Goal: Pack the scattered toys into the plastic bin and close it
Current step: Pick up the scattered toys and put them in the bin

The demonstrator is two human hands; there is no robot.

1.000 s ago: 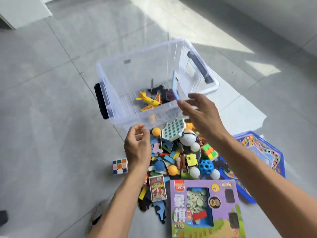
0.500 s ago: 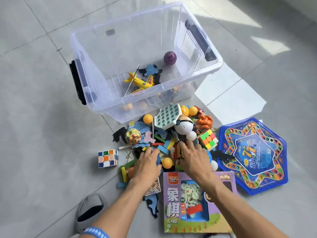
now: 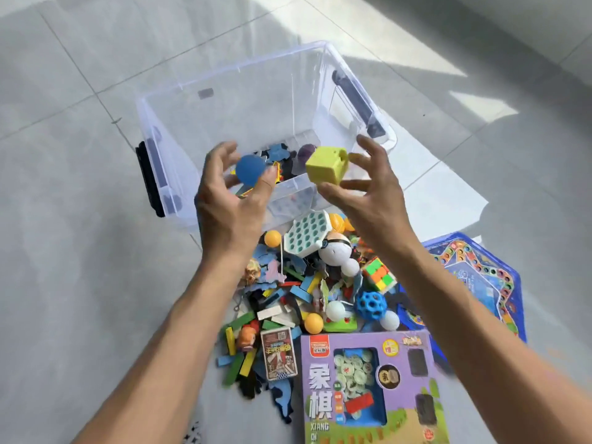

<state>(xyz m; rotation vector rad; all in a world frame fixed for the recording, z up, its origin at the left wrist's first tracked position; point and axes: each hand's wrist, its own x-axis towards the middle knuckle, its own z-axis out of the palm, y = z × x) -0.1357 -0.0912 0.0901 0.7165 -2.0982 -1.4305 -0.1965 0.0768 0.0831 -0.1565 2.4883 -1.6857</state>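
The clear plastic bin (image 3: 224, 72) stands open on the floor, with dark latches on both short sides. Inside lie a blue foam piece (image 3: 278, 152), a purple ball (image 3: 306, 152) and other small toys. My left hand (image 3: 227, 203) hovers over the bin's near edge, with a blue ball (image 3: 250, 169) between thumb and fingers. My right hand (image 3: 368, 193) is beside it, fingers spread, holding a yellow cube (image 3: 326, 165) at the fingertips. The scattered toy pile (image 3: 288, 293) lies on the floor just in front of the bin, under my forearms.
A purple chess box (image 3: 362, 389) lies nearest me. A blue hexagonal game board (image 3: 474, 283) sits to the right under my right forearm. The pile holds a teal hexagonal bubble toy (image 3: 304, 233), a colour cube (image 3: 378, 274), orange and white balls and coloured blocks. Grey tiled floor surrounds everything.
Both hands have risen from the toy pile to the bin's near edge. The left now holds the blue ball and the right the yellow cube.
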